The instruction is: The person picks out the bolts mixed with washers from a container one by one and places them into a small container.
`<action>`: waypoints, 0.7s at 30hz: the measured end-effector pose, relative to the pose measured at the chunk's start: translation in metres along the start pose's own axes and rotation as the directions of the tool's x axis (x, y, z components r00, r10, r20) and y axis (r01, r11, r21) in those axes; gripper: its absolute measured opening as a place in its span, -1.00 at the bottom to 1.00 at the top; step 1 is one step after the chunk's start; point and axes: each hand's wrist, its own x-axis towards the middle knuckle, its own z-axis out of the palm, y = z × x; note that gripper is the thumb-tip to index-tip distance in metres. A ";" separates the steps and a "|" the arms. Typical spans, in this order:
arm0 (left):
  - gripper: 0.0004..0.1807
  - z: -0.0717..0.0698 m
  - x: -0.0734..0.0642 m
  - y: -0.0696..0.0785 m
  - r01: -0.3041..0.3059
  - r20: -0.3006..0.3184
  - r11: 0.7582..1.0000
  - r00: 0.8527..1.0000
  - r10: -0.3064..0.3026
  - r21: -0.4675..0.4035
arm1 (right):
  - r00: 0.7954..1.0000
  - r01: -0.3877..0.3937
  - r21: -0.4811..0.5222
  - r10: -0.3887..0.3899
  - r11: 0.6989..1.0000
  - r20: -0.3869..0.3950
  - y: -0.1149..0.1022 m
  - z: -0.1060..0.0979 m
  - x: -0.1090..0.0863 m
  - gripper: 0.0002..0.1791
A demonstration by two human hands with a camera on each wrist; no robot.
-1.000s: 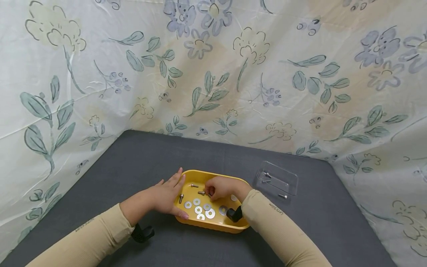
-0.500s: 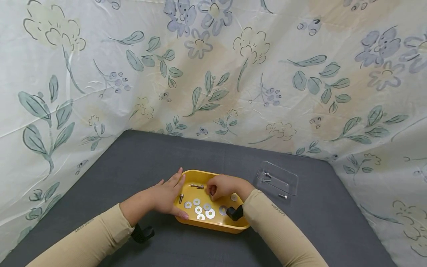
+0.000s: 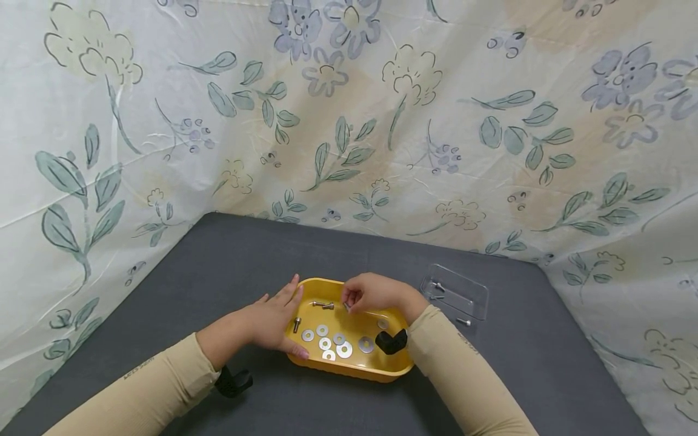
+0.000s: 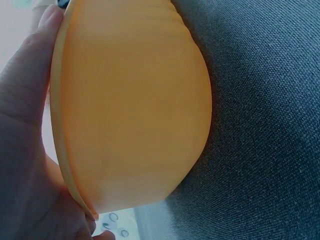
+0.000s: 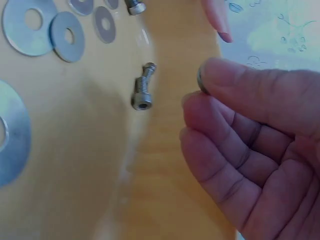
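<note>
A yellow tray (image 3: 354,370) lies on the dark grey surface, with several silver washers (image 3: 345,349) and a few bolts (image 3: 296,325) inside. My left hand (image 3: 267,321) rests on the tray's left end, fingers spread straight over the rim; the left wrist view shows the tray's outer wall (image 4: 135,110) beside it. Over the tray's far rim, my right hand (image 3: 376,295) pinches a small bolt (image 3: 347,307) between thumb and fingertips. The right wrist view shows only a metal edge of it. Below those fingers, two socket-head bolts (image 5: 142,92) touch end to end.
A clear plastic tray (image 3: 463,290) stands right of the yellow one, holding a few bolts (image 3: 438,286). Another bolt (image 3: 463,322) lies by its near edge. A floral cloth (image 3: 349,121) hangs behind and at both sides.
My right hand has lifted up and to the right toward the far rim, pinching the bolt. One loose bolt has shifted up against another. My left hand has stayed put.
</note>
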 end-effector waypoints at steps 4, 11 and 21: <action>0.45 0.001 0.001 0.000 0.005 0.004 1.000 1.000 -0.005 -0.002 | 0.999 0.017 0.002 -0.017 1.000 -0.029 -0.003 -0.007 -0.006 -0.87; 0.46 0.001 0.000 0.000 0.004 0.002 1.000 1.000 -0.004 0.001 | 0.997 -0.001 0.039 0.004 0.999 -0.077 0.001 -0.021 -0.015 -0.90; 0.44 -0.002 -0.002 0.003 0.001 -0.005 1.000 1.000 -0.001 0.000 | 0.983 -0.073 0.075 0.085 0.994 -0.162 0.010 -0.039 -0.036 -0.87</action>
